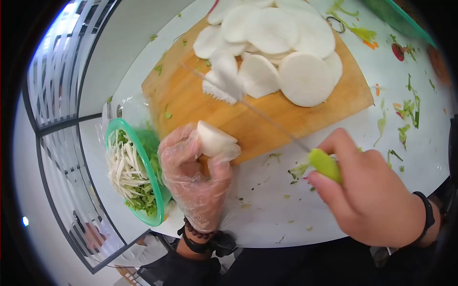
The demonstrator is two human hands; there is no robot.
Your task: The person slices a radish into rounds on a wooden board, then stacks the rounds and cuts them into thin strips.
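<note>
Left hand (193,178): clamped on rounded white vegetable chunk (213,138), at one o'clock.
Right hand (367,195): clenched round green-handled metal knife (326,166), ten o'clock.

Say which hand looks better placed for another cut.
Probably the right: the right hand grips the knife, which reaches over the board, while the gloved left hand is occupied holding the white chunk.

A white table (267,229) with a rounded edge spreads out. Dark-framed glass panels (62,66) with pale stripes stand at left. Nearby glows a small bright light (25,221).
</note>
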